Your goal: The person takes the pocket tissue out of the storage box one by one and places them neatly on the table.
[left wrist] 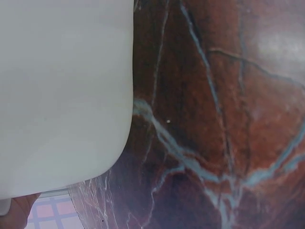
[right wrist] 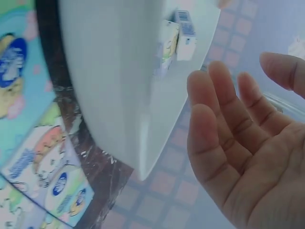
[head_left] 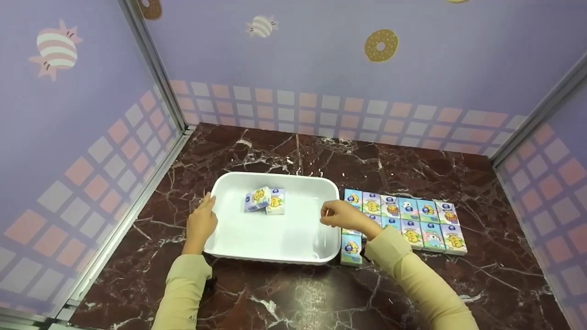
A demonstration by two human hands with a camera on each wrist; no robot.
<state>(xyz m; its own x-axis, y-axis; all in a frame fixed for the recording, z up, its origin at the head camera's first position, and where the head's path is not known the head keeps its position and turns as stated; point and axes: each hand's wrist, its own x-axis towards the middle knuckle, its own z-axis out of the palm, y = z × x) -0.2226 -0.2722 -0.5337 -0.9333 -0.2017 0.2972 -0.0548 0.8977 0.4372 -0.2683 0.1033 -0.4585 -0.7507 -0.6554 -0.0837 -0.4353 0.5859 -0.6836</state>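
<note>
A white rectangular tray (head_left: 293,238) stands on the dark marbled surface. My left hand (head_left: 202,222) grips its left rim; in the left wrist view, part of that hand (left wrist: 18,214) shows beside the tray's white wall (left wrist: 62,95). Inside the tray lie two small cartoon-printed packs that look like pocket tissues: an upright-lying one (head_left: 275,201) and a tilted one (head_left: 257,199) leaning against it. Over the tray's right rim hovers my right hand (head_left: 344,214), its fingers loosely bent. In the right wrist view, nothing is between those fingers (right wrist: 205,138).
Right of the tray, more printed packs (head_left: 429,210) lie in two close rows, partly covered by the right forearm. One pack (head_left: 351,250) sits slightly forward of them by the tray's right edge. Purple patterned panels (head_left: 321,55) enclose the back and sides.
</note>
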